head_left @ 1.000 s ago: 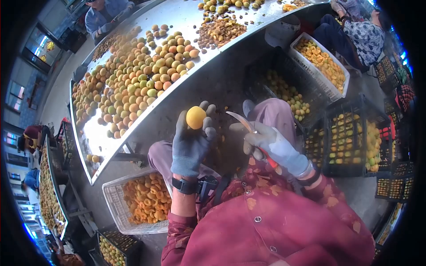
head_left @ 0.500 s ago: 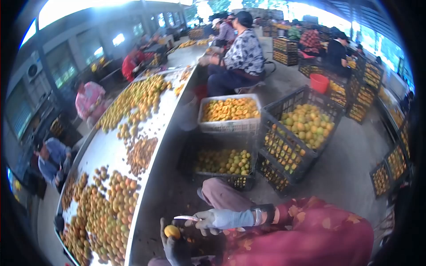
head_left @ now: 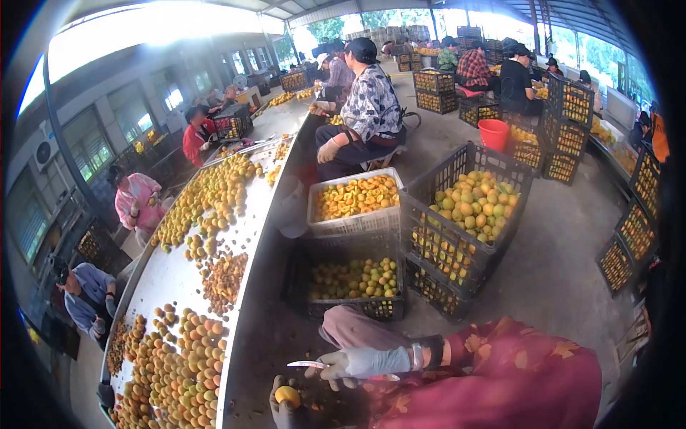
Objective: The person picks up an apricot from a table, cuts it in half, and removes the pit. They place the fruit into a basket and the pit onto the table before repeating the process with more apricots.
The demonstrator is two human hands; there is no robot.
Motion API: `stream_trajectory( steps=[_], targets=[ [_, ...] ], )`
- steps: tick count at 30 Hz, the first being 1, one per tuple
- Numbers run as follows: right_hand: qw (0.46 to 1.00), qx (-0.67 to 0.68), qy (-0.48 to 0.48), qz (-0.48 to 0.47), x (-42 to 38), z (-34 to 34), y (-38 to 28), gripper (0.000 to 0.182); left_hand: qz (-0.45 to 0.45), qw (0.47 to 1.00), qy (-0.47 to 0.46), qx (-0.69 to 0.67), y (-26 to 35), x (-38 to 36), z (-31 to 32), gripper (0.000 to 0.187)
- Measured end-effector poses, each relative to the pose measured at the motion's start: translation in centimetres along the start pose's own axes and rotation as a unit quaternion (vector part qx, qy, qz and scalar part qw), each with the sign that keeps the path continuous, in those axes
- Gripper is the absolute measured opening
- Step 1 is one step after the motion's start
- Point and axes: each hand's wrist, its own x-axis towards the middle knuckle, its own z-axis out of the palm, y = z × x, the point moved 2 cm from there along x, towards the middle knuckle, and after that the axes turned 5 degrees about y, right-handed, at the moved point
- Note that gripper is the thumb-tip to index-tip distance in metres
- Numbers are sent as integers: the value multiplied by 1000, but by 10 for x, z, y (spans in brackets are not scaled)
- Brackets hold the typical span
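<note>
My right hand (head_left: 350, 363), in a grey glove, is closed around a small knife (head_left: 306, 365) whose curved blade points left. Below it, my gloved left hand (head_left: 280, 409) has its fingers wrapped about a yellow-orange apricot (head_left: 288, 396). The blade is just above the fruit and apart from it. Part of my left hand is cut off by the lower edge of the view. To the left, many whole apricots (head_left: 189, 357) lie on a long white table (head_left: 179, 279), along with a heap of brown pits (head_left: 224, 280).
A black crate of apricots (head_left: 357, 307) stands beyond my knee, with a white crate of halved apricots (head_left: 389, 217) behind it. Right of these is a stacked black crate (head_left: 468, 264). A person (head_left: 368, 107) sits along the table; others work across it. A red bucket (head_left: 493, 134) stands farther back.
The view has shifted, so my left hand and the apricot appear lower in it. The knife has also dropped slightly. Both hands keep their hold.
</note>
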Motion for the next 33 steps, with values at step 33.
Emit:
stream_trajectory(
  steps=[33],
  targets=[
    [999, -17, 20, 31, 9, 1, -7, 41, 55, 996, 32, -63, 13, 5, 14, 71]
  ],
)
